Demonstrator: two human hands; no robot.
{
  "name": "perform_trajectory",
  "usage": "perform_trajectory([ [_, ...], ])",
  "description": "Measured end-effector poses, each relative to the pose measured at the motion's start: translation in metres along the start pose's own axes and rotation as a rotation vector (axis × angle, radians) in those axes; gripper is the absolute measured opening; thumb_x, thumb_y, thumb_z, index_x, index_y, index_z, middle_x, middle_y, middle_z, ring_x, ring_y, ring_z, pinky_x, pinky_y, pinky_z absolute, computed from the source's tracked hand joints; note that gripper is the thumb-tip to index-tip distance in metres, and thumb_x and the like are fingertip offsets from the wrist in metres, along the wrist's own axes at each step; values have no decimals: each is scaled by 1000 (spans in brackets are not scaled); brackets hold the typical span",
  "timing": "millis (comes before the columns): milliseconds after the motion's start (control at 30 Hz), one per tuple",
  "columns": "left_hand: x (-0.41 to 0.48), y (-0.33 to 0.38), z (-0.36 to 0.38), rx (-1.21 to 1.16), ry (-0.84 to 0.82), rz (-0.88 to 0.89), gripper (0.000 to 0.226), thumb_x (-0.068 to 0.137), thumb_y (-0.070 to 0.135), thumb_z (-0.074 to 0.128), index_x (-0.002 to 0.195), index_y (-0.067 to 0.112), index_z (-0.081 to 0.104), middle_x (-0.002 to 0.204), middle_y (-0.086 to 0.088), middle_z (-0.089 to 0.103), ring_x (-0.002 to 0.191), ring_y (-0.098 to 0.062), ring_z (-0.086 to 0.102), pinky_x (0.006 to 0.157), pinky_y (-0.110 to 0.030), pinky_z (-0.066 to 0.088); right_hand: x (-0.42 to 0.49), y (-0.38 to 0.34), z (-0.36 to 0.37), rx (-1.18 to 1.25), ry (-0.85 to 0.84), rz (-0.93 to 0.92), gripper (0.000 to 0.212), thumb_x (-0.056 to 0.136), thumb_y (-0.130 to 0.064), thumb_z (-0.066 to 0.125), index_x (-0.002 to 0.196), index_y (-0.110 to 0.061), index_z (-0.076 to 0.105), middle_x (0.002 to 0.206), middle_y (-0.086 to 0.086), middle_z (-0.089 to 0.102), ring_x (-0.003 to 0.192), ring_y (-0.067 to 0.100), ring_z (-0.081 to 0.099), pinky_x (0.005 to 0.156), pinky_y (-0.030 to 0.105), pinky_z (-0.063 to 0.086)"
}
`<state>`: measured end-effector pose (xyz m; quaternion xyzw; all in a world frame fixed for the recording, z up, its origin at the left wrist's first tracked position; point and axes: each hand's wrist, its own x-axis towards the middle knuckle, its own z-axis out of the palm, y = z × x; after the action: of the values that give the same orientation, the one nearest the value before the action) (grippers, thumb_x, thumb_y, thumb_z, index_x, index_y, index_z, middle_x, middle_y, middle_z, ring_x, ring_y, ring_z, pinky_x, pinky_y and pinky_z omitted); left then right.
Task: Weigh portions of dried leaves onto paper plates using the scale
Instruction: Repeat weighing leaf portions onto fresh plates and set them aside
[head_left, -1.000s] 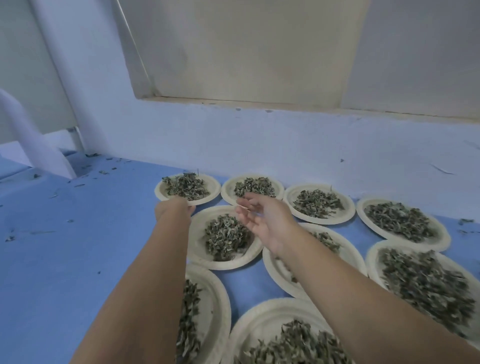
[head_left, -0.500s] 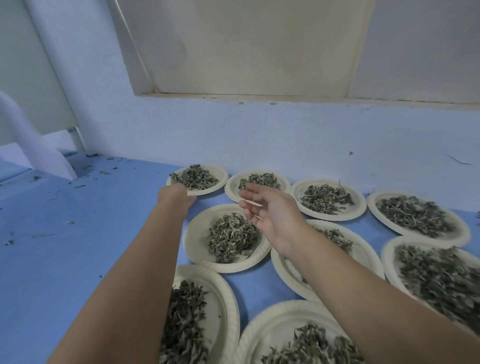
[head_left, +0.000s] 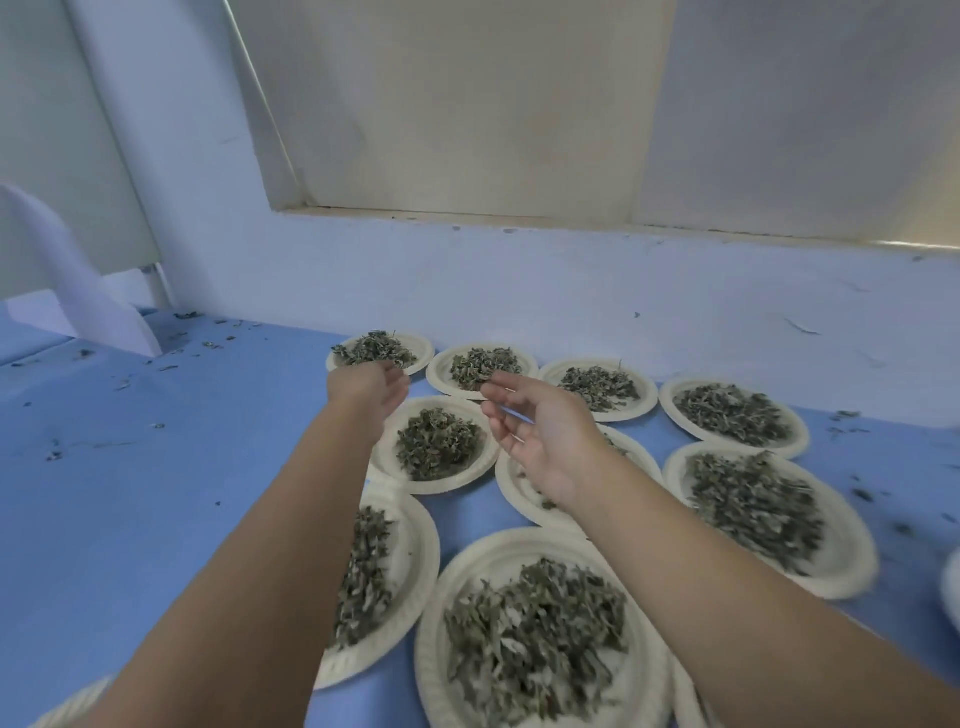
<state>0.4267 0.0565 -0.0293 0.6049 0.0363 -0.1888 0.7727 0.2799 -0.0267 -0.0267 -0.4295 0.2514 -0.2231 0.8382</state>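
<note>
Several white paper plates of dried green leaves lie in rows on the blue table (head_left: 156, 493). Both my arms reach out over them. My left hand (head_left: 366, 387) hovers at the far left rim of the middle plate (head_left: 387, 457), just short of the far-left plate (head_left: 421, 349); its fingers point away and hold nothing. My right hand (head_left: 540, 436) is to the right of that plate, palm turned left, fingers relaxed and empty. Beneath it lies another plate (head_left: 511, 493), partly hidden. No scale is in view.
A pale blue wall (head_left: 519, 291) runs close behind the back row of plates. A white slanted sheet (head_left: 78, 280) leans at the far left. Loose leaf bits are scattered on the table at the left and far right.
My hands stay on either side of the middle plate, with the right hand drifting a little to the right of it. The view has moved, and more near plates show.
</note>
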Motion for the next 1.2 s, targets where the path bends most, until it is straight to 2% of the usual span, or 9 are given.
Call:
perform_trajectory([
  [133, -60, -6, 15, 67, -146, -9, 19, 100, 6, 37, 101, 6, 56, 86, -5, 62, 66, -12, 55, 61, -20, 44, -45, -9, -10, 1, 23, -7, 24, 92, 5, 40, 88, -6, 61, 71, 5, 65, 57, 13, 59, 53, 18, 47],
  [200, -92, -9, 23, 86, -194, -2, 25, 100, 7, 36, 85, 9, 56, 77, -1, 59, 63, -11, 54, 56, -19, 38, -69, -12, -20, -4, 28, -30, 25, 94, 5, 39, 88, -5, 61, 70, 5, 64, 57, 12, 58, 50, 17, 46],
  [400, -205, -24, 46, 50, -325, -15, 32, 99, 6, 32, 78, 11, 56, 67, 0, 62, 57, -9, 55, 55, -17, 38, -151, -29, -63, -59, 31, -172, 21, 95, 1, 43, 88, -5, 62, 62, 3, 67, 52, 11, 58, 49, 17, 47],
  [500, -268, -35, 62, -20, -394, -5, 31, 97, 4, 34, 76, 10, 56, 45, 4, 61, 36, -5, 55, 51, -17, 39, -193, -45, -97, -289, 69, -347, 25, 95, 0, 45, 83, -11, 64, 66, 0, 67, 46, 7, 57, 45, 16, 46],
  [600, -320, -56, 77, -113, -439, 9, 25, 95, 5, 42, 79, 8, 61, 52, 3, 63, 38, -4, 56, 46, -15, 44, -222, -62, -136, -568, 160, -538, 19, 92, -4, 50, 84, -14, 65, 73, -4, 66, 45, 3, 53, 46, 16, 41],
  [800, -383, -99, 101, -242, -490, 17, 23, 95, 7, 45, 79, 10, 62, 54, 6, 66, 44, -4, 58, 48, -13, 43, -252, -99, -215, -1107, 537, -1064, 14, 91, -15, 57, 94, -20, 69, 97, -7, 66, 82, 6, 54, 76, 22, 41],
  [933, -404, -112, 109, -292, -505, 24, 25, 94, 1, 42, 78, 7, 61, 51, 4, 65, 40, -4, 56, 43, -11, 42, -259, -113, -256, -1571, 605, -955, 25, 97, -19, 50, 112, -15, 69, 115, -1, 67, 108, 21, 56, 86, 33, 45],
  [1067, -413, -120, 112, -285, -512, 20, 27, 93, -1, 40, 81, 7, 62, 52, 4, 65, 40, -4, 56, 41, -11, 43, -264, -116, -273, -1766, 560, -838, 32, 101, -23, 42, 123, -17, 65, 115, 5, 68, 105, 24, 59, 78, 34, 48],
  [1200, -415, -121, 111, -297, -498, 28, 26, 94, 3, 41, 80, 8, 62, 54, 5, 66, 42, -3, 58, 42, -11, 44, -261, -118, -271, -1896, 564, -767, 30, 100, -15, 40, 114, -6, 65, 108, 13, 68, 100, 28, 59, 84, 42, 49],
])
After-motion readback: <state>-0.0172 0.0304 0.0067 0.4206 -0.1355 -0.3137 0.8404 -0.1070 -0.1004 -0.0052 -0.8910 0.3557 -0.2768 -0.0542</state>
